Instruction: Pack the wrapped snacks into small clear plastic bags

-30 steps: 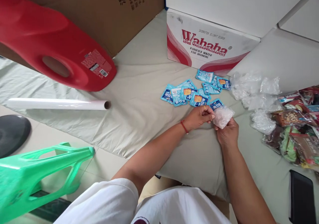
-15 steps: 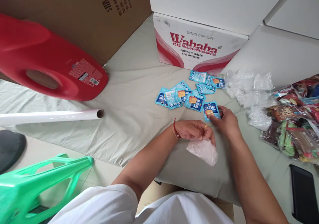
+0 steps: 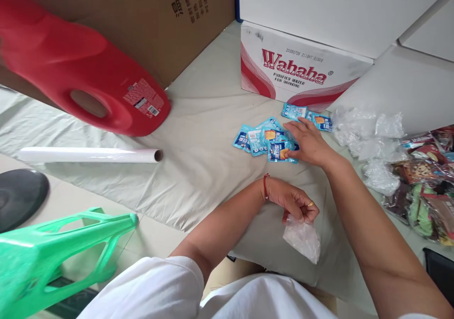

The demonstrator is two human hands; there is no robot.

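Note:
My left hand (image 3: 292, 199) is closed in a pinch on a clear plastic bag (image 3: 303, 239), which hangs limp over the cloth's near side. My right hand (image 3: 312, 144) reaches out with its fingers apart over a loose pile of small blue snack packets (image 3: 259, 136). Its thumb rests on the nearest blue packet (image 3: 276, 151), at the pile's right front. Part of the pile lies hidden under the right fingers. More blue packets (image 3: 322, 121) lie behind that hand, against the white-and-red box.
The Wahaha box (image 3: 291, 80) stands at the back. Crumpled clear bags (image 3: 369, 134) and wrapped snacks (image 3: 425, 196) lie to the right, with a dark phone (image 3: 440, 276) at the edge. On the left are a red jug (image 3: 117, 92), a white roll (image 3: 92, 155) and a green stool (image 3: 64, 248).
My right hand has moved up and left, from the single packet at the near right to the pile. My left hand, still pinching the plastic bag, has lowered towards me. The camera view has shifted.

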